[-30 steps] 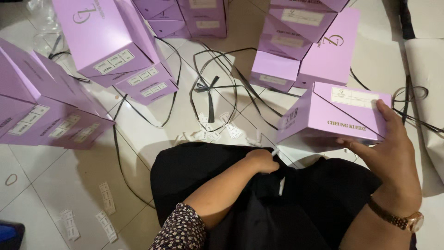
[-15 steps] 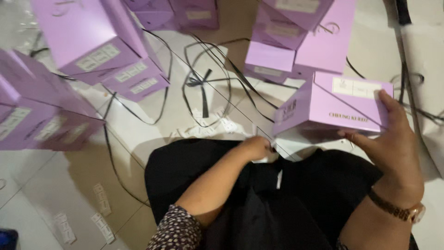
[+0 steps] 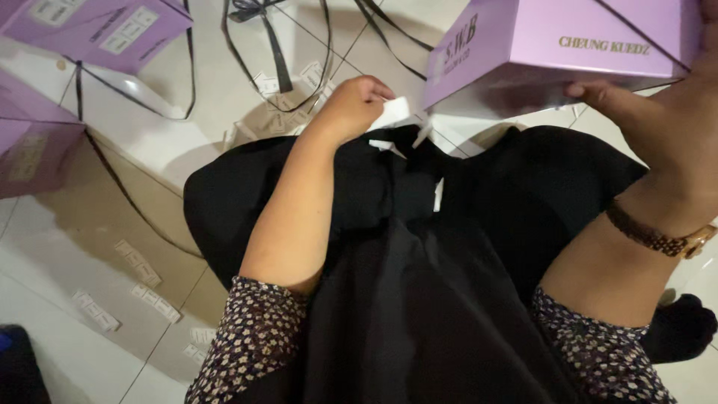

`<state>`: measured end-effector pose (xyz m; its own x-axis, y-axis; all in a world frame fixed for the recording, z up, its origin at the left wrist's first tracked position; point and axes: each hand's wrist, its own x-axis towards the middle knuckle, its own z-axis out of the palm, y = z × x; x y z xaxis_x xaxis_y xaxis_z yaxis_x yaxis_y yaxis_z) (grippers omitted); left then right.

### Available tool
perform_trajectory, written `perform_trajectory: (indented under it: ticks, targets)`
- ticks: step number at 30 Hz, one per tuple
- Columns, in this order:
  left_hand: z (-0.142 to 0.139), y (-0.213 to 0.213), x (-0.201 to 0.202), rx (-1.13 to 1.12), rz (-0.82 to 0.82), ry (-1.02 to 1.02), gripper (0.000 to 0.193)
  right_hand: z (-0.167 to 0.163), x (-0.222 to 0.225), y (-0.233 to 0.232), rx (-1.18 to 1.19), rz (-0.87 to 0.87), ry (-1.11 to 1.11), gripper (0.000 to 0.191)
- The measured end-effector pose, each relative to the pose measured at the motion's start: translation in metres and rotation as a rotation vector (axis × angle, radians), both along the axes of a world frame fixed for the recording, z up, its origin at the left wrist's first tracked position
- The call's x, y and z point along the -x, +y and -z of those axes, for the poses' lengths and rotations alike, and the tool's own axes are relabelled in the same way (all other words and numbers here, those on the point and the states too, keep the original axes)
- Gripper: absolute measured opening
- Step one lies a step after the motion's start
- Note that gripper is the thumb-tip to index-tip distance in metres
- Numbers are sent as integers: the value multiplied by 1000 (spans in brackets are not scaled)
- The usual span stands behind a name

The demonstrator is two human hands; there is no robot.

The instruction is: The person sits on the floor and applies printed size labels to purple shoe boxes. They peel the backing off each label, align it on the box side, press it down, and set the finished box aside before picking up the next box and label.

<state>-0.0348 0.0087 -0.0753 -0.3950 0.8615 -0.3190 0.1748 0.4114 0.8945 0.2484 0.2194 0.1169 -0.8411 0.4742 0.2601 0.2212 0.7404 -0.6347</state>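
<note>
Floor: white glossy tiles (image 3: 67,352), black ribbons (image 3: 273,52), small paper slips scattered.
R hand (image 3: 673,127): I see fingers curled under a lilac card box (image 3: 568,41), held up above my lap.
L hand (image 3: 351,105): fingertips pinched on a white paper tag (image 3: 393,112), just beside box's lower corner.
Lap: black matte cloth (image 3: 419,284).

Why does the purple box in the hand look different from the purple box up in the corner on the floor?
The purple box in the right hand is held up off the floor by the right hand; the corner purple box lies on the tiled floor. The held box shows lettering on plain sides; the corner box shows white label stickers. Both are lilac cardboard.
</note>
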Motion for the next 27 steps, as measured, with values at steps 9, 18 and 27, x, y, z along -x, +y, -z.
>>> perform_trajectory:
  ticks: [9, 18, 27]
  targets:
    - [2, 0, 5, 67, -51, 79, 28, -18, -6, 10, 82, -145, 121, 86]
    - [35, 15, -10, 163, 187, 200, 44, -31, -24, 5, 218, 176, -128, 88]
    - [58, 24, -35, 613, 654, 466, 36, -34, -12, -12, -88, 315, -126, 90]
